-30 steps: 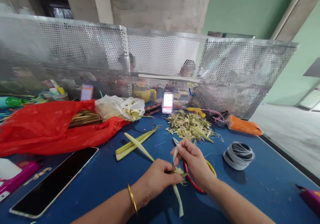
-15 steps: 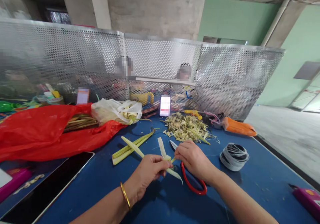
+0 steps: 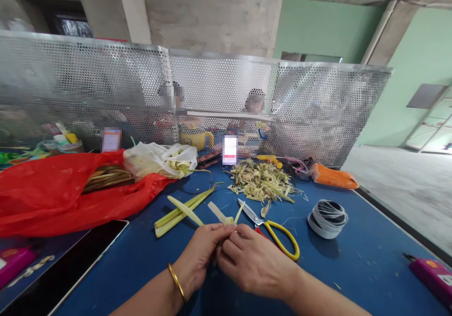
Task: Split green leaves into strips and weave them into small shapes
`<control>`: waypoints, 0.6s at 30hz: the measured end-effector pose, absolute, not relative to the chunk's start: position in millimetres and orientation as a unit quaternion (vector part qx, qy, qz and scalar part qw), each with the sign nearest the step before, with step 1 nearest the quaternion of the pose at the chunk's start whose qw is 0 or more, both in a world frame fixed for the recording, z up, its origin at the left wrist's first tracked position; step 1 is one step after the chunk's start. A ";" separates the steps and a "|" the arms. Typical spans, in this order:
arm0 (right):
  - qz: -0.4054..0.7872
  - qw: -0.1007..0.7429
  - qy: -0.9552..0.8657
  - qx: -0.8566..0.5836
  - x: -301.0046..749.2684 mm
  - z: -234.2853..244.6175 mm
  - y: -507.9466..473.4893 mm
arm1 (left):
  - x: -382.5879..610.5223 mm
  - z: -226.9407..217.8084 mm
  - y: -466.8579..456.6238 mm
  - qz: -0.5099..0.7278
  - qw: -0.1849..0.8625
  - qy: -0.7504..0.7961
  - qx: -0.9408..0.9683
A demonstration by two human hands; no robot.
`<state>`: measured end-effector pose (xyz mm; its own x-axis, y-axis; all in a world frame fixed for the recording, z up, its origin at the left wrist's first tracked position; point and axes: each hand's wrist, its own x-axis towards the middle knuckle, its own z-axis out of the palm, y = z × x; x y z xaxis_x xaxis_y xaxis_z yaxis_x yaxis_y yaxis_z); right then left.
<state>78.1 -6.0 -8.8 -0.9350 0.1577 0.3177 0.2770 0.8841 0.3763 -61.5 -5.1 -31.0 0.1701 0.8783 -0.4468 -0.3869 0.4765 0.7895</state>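
Blue table (image 3: 367, 250) below, working before a pile of shreds (image 3: 261, 178); pressing right hand (image 3: 247, 259) against left hand (image 3: 199, 245), closer than half a second ago; baring more of the red-and-yellow scissors (image 3: 260, 221); pinching left thumb and fingertips tight on pale leaf strips (image 3: 216, 212), curling right fingers together onto the same strips, showing ends just left of the blades.

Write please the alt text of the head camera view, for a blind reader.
A person's left hand and right hand meet over a blue table, pinching pale plant strips. Scissors lie just beyond the right hand; a heap of plant scraps is farther back, a red bag at left.
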 end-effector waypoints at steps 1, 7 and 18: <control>-0.227 0.139 -0.957 -0.112 77.0 -11.7 -5.7 | -61.2 -30.6 -5.2 0.442 0.720 0.471 0.255; -0.228 0.148 -0.949 -0.159 80.0 -13.6 -2.3 | -65.7 -20.8 -4.9 0.439 0.739 0.442 0.257; -0.196 0.273 -0.934 -0.122 82.3 -14.2 -12.0 | -65.8 -15.4 -6.3 0.490 0.683 0.449 0.304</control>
<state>82.3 -12.0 -14.2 -0.8207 0.1213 0.5583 0.3351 0.8937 0.2985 -65.8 -6.3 -15.4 0.1169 0.9417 -0.3155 -0.3955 0.3356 0.8550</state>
